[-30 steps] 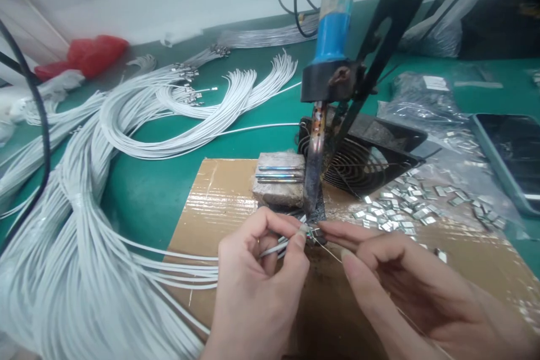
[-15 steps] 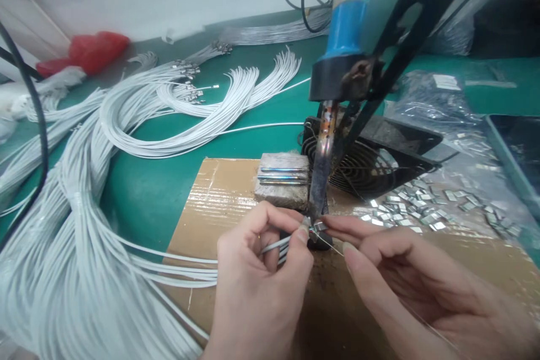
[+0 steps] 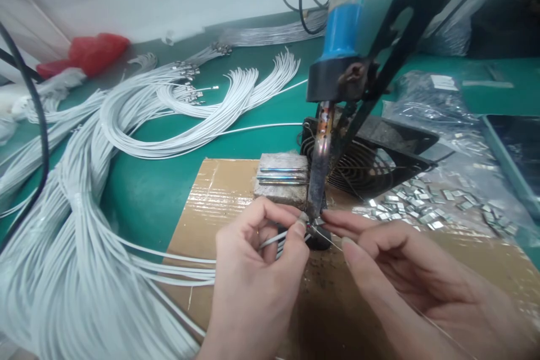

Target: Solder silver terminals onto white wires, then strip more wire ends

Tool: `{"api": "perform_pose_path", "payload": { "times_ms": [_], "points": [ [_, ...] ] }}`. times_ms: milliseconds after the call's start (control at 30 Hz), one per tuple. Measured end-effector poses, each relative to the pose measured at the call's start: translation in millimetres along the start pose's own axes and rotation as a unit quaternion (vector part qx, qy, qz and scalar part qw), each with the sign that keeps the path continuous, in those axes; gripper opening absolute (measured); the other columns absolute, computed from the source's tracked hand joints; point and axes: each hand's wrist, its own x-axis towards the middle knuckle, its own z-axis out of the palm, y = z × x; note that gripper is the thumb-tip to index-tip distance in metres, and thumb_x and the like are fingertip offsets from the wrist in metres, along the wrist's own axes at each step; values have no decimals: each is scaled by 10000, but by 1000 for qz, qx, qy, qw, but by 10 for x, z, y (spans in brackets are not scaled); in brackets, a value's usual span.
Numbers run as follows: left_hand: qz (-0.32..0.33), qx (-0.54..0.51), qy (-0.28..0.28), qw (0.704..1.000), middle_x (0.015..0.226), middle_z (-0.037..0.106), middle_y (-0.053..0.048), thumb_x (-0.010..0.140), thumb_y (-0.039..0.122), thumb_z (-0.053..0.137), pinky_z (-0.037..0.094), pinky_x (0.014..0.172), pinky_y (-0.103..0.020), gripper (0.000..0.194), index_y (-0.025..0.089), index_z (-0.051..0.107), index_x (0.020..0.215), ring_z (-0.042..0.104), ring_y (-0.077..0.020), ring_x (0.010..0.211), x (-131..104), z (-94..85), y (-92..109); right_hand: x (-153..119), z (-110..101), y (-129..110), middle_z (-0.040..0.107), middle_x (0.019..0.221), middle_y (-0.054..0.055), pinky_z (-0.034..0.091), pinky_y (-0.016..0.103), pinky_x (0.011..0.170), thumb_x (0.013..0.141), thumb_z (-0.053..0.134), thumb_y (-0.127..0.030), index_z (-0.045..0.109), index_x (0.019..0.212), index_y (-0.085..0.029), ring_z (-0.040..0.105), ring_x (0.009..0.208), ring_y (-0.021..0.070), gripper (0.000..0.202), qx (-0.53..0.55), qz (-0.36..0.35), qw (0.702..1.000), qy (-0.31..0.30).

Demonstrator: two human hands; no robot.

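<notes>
Several white cables (image 3: pixel 185 270) run into my left hand (image 3: pixel 264 270), whose thumb and forefinger pinch their ends just below the soldering iron's tip. My right hand (image 3: pixel 405 270) is closed on a thin solder wire (image 3: pixel 331 241) that slants up to the cable ends. Its fingertips touch a small metal piece by the tip. The blue-handled soldering iron (image 3: pixel 316 180) points downward, clamped in a black stand (image 3: pixel 400 28). Left of the iron, a grey block (image 3: pixel 280 194) carries shiny metal rods. What exactly touches at the tip is too small to tell.
Bundled white cables (image 3: pixel 80 225) cover the left side. A black fan (image 3: pixel 367 163) stands behind the iron. Small metal pieces (image 3: pixel 413 202) lie scattered on the right, near a plastic bag (image 3: pixel 434 107) and a tray (image 3: pixel 506 163). Brown cardboard (image 3: pixel 215 191) lies under the hands.
Both hands have shifted very slightly to the left, still at the iron's tip. The iron and its stand also appear a little further left.
</notes>
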Motion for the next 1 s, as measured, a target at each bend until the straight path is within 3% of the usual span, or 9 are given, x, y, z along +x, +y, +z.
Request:
{"api": "perform_pose_path", "payload": {
  "times_ms": [233, 533, 667, 1000],
  "points": [
    [11, 34, -38, 999, 856, 773, -28, 792, 192, 709, 467, 558, -145, 95, 166, 655, 718, 619, -91, 649, 19, -53, -32, 1, 13, -6, 811, 1001, -40, 593, 138, 811, 794, 770, -364, 630, 622, -267, 790, 839, 154, 243, 12, 6, 1000, 0],
    [5, 17, 1, 1000, 769, 757, -48, 697, 232, 708, 393, 463, -163, 113, 161, 646, 634, 594, -106, 579, 24, -9, 6, 15, 7, -9, 817, 975, -13, 605, 155, 817, 781, 792, -356, 641, 610, -253, 788, 797, 159, 250, 11, -11, 1000, 3],
    [16, 14, 2, 1000, 751, 749, -47, 694, 233, 710, 318, 417, -157, 118, 170, 642, 621, 626, -132, 640, 27, -2, -3, 23, 2, -3, 820, 966, 9, 617, 180, 811, 761, 816, -333, 657, 606, -248, 791, 797, 178, 238, 21, -13, 1000, -3],
    [15, 10, 7, 1000, 713, 737, -25, 666, 209, 721, 409, 457, -130, 99, 160, 650, 618, 632, -108, 608, 45, 6, 3, 81, -59, 92, 822, 1016, -10, 618, 168, 823, 840, 773, -288, 674, 679, -259, 805, 843, 177, 191, -7, -65, 996, -55]
  ]
}}
